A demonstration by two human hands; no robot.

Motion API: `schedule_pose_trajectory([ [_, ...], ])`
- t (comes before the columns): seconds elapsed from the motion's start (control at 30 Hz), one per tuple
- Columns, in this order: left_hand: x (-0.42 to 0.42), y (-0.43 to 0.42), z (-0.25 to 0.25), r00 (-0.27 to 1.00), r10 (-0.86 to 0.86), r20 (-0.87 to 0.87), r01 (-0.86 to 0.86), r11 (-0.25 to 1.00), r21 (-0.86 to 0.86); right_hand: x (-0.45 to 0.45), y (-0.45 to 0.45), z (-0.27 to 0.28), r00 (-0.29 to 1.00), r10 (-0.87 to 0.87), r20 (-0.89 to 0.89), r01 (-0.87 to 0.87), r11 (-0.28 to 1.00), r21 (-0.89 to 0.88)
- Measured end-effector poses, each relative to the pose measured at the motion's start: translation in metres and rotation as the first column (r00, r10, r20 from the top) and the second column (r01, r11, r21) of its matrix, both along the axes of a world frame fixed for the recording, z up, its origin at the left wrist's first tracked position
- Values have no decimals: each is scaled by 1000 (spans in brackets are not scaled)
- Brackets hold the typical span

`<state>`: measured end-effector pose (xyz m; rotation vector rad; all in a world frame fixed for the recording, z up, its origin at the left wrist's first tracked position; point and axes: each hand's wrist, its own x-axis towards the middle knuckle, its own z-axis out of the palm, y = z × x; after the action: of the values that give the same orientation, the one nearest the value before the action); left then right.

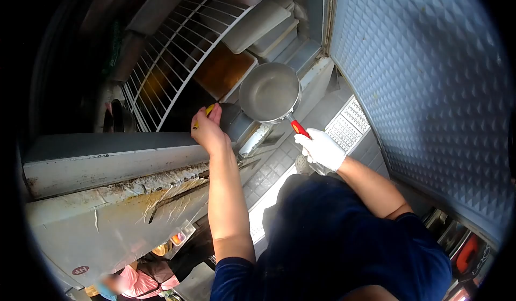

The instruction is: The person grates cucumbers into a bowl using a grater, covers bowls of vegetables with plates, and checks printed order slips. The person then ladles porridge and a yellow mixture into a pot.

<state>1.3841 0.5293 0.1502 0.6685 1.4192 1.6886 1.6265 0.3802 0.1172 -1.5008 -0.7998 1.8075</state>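
My right hand (322,149), in a white glove, is closed round the red handle (299,128) of a metal pan (270,92). The pan's inside shows no food. My bare left hand (208,130) pinches a yellow-handled utensil (209,109), just left of the pan; a dark part of it points toward the pan. Behind both hands is an open cold cabinet with a tub of brown contents (224,71), partly hidden by a white wire shelf (177,59).
Lidded containers (271,24) stack at the cabinet's back. A textured metal door (419,75) stands open at right. The rusty, stained cabinet edge (118,185) runs along the left. A person in pink (145,280) is at the lower left.
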Motion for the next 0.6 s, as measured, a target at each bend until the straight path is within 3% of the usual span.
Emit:
schedule_pose_trajectory([
  [0.2, 19, -23, 20, 998, 58, 30, -60, 994, 89, -2, -3, -7, 983, -85, -163, 79, 996, -43],
  [0.4, 20, -63, 46, 1000, 0, -8, 2, 977, 214, -1, 2, -43, 850, -136, -508, 101, 990, -96],
  [0.5, 18, -111, 36, 983, -119, -141, 149, 963, 223, 0, 5, -33, 890, -132, -437, 97, 990, -103],
  [0.57, 10, -139, 4, 788, -239, -567, 410, 891, 195, -3, 4, -38, 904, -122, -410, 113, 992, -47],
  [0.6, 10, -142, 0, 524, -218, -823, 580, 799, 158, -7, 4, -41, 911, -111, -397, 113, 993, -18],
])
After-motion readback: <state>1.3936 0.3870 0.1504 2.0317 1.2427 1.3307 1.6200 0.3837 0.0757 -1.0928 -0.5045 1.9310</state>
